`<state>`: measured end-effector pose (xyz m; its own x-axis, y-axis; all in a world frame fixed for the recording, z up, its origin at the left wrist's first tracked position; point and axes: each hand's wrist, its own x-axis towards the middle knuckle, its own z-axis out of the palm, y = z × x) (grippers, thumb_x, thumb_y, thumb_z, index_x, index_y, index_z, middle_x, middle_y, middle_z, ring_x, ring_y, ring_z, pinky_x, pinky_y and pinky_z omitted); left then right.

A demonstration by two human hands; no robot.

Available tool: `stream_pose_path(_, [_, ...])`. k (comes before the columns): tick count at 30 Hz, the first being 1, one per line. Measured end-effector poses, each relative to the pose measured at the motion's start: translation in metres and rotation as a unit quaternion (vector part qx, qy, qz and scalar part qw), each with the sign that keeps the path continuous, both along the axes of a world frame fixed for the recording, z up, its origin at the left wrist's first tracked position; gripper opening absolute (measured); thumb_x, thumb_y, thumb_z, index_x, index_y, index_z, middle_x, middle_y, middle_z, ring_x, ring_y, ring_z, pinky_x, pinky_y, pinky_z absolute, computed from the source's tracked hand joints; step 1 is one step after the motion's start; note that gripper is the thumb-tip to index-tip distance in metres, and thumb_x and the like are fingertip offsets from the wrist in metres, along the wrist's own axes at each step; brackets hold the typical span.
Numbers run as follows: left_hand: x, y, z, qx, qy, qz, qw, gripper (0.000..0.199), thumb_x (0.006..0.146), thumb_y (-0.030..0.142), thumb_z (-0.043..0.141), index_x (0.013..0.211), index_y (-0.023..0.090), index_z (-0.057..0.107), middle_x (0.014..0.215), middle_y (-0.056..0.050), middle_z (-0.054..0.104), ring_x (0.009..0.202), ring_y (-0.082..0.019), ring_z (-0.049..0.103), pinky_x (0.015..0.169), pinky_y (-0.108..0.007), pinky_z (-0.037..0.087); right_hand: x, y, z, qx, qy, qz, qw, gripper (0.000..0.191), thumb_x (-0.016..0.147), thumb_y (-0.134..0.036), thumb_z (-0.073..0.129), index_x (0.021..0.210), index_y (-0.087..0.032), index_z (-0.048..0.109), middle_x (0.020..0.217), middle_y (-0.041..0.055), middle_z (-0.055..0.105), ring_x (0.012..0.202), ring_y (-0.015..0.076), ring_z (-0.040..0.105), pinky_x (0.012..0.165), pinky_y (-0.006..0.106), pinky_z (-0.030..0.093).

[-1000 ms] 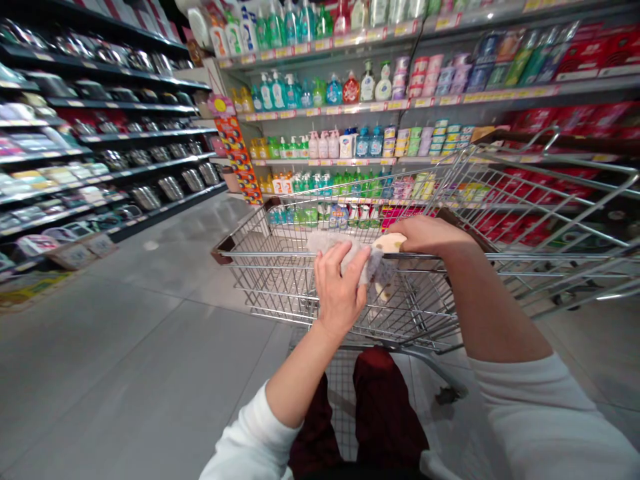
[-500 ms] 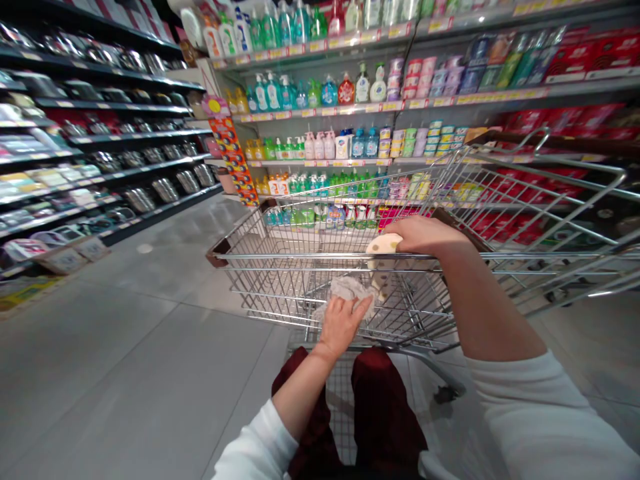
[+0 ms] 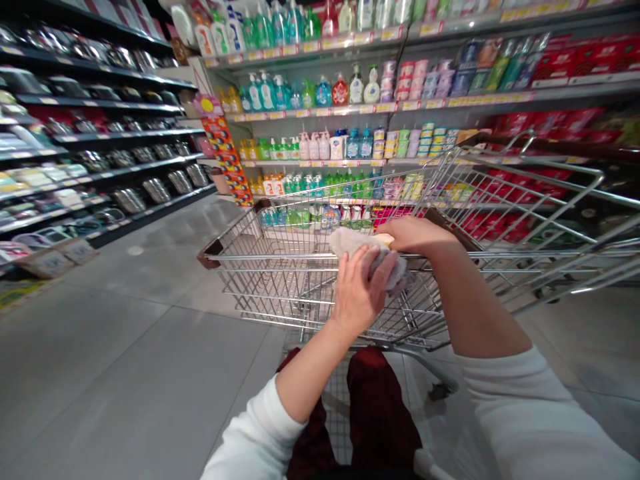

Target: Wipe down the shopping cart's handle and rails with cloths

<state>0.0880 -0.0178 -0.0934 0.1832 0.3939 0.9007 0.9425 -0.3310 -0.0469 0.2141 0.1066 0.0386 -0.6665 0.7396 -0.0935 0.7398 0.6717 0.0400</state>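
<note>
A wire shopping cart [image 3: 260, 256] stands side-on in front of me. My left hand [image 3: 357, 293] presses a crumpled light-grey cloth [image 3: 347, 241] against the near top rail, fingers bent over it; part of the cloth bunches out between the fingers and to the right. Over the same rail, from above, reaches my right hand [image 3: 417, 235], closed, its fingers hidden behind the rail. A small bit of cream cloth [image 3: 385, 239] shows at its fingertips, mostly covered by the grey cloth. The two hands are close together.
Beyond the cart, shelves [image 3: 320, 113] carry pump bottles, tubs and red boxes. Metal pots [image 3: 155, 190] fill the dark shelves at left. A second wire basket section with a brown handle [image 3: 565, 143] rises on the right. My knees are close to the cart's near side.
My left hand has lifted the grey cloth from the lower side wires up to the top rail, beside my right hand. The cream spotted cloth is now mostly covered. My right hand stays on the rail.
</note>
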Motion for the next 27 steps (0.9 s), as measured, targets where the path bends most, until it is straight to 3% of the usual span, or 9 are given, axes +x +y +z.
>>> stream_pose_path(4, [0.004,0.015,-0.018,-0.011,0.047,0.021,0.999,0.044,0.098,0.021,0.055,0.142,0.028,0.061,0.135,-0.011,0.063,0.129,-0.028,0.053,0.110,-0.048,0.040,0.001,0.000,0.000,0.002,-0.002,0.003,1.000,0.027,0.087,-0.029,0.056,0.109,-0.025,0.073,0.117,0.0085,0.075,0.106,0.0233,0.067,0.081,0.030,0.044])
stream_pose_path(11, [-0.001,0.006,-0.060,-0.036,0.089,0.007,0.995,0.040,0.100,0.021,0.057,0.138,0.028,0.064,0.119,-0.007,0.070,0.105,-0.022,0.061,0.098,-0.038,0.045,0.003,0.003,-0.002,0.008,0.000,0.000,1.000,0.030,0.083,-0.026,0.057,0.108,-0.025,0.073,0.117,0.0080,0.075,0.106,0.0231,0.066,0.081,0.030,0.043])
stream_pose_path(16, [-0.015,-0.010,-0.110,-0.130,0.139,0.041,0.981,0.040,0.099,0.021,0.058,0.139,0.024,0.061,0.116,-0.007,0.070,0.100,-0.019,0.063,0.098,-0.037,0.046,0.002,0.003,-0.002,-0.001,0.001,-0.004,1.000,0.031,0.079,-0.022,0.057,0.105,-0.025,0.073,0.114,0.0067,0.075,0.102,0.0222,0.067,0.077,0.029,0.042])
stream_pose_path(19, [-0.020,-0.019,-0.124,-0.190,0.141,0.041,0.971,0.047,0.097,0.017,0.058,0.144,0.024,0.056,0.118,-0.007,0.070,0.101,-0.019,0.063,0.096,-0.036,0.048,0.002,0.002,-0.001,0.004,-0.005,-0.007,1.000,0.031,0.077,-0.019,0.057,0.103,-0.024,0.073,0.112,0.0070,0.075,0.102,0.0233,0.067,0.075,0.029,0.041])
stream_pose_path(21, [-0.023,-0.023,-0.115,-0.206,0.116,0.019,0.972,0.046,0.095,0.014,0.057,0.140,0.024,0.059,0.116,-0.006,0.070,0.100,-0.019,0.062,0.091,-0.034,0.050,0.002,0.001,-0.001,0.007,-0.007,-0.008,1.000,0.032,0.076,-0.018,0.057,0.103,-0.024,0.072,0.112,0.0071,0.075,0.102,0.0235,0.067,0.073,0.030,0.041])
stream_pose_path(23, [-0.028,-0.026,-0.091,-0.172,0.072,-0.009,0.982,0.043,0.093,0.012,0.053,0.133,0.025,0.064,0.114,-0.007,0.069,0.101,-0.020,0.062,0.086,-0.033,0.051,0.002,0.001,-0.001,0.006,-0.007,-0.011,1.000,0.032,0.076,-0.018,0.057,0.103,-0.024,0.072,0.111,0.0071,0.075,0.100,0.0232,0.067,0.072,0.030,0.040])
stream_pose_path(27, [-0.049,-0.026,-0.029,0.016,-0.032,0.009,0.999,0.051,0.090,0.012,0.051,0.139,0.025,0.061,0.128,-0.011,0.062,0.122,-0.025,0.057,0.099,-0.040,0.049,0.003,0.002,-0.001,0.002,-0.007,-0.012,1.000,0.033,0.077,-0.020,0.057,0.105,-0.025,0.073,0.112,0.0073,0.075,0.100,0.0235,0.066,0.073,0.030,0.040])
